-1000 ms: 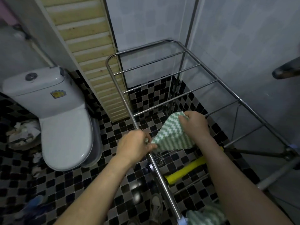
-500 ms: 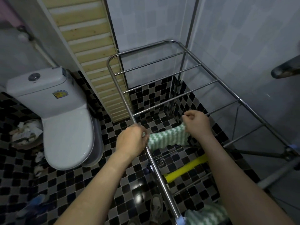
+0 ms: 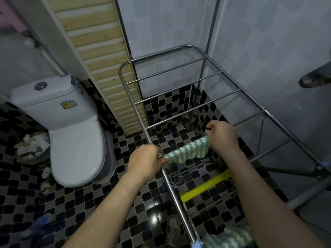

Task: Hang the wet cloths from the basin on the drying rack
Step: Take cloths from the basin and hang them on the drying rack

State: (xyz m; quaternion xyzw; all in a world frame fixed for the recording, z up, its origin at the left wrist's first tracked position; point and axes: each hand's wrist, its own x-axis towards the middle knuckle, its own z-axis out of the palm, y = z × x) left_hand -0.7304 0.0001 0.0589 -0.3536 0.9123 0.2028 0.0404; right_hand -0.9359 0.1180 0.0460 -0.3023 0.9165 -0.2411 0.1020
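A green-and-white zigzag cloth (image 3: pixel 188 152) is stretched between my two hands, level with the rungs of the steel drying rack (image 3: pixel 180 66). My left hand (image 3: pixel 146 162) pinches its left end right at the rack's left side rail. My right hand (image 3: pixel 222 136) grips its right end further out over the rack. A second green-and-white cloth (image 3: pixel 231 236) hangs on the rack at the bottom edge, partly hidden by my right forearm. The basin is not in view.
A white toilet (image 3: pixel 71 133) stands to the left on the black-and-grey tiled floor, with crumpled paper (image 3: pixel 31 146) beside it. A yellow bar (image 3: pixel 206 186) lies under the rack. A slatted wooden panel (image 3: pixel 100 56) leans in the corner; tiled walls close behind.
The cloth, bunched between my hands a second ago, has been pulled out flat as my right hand moved up and away from the left.
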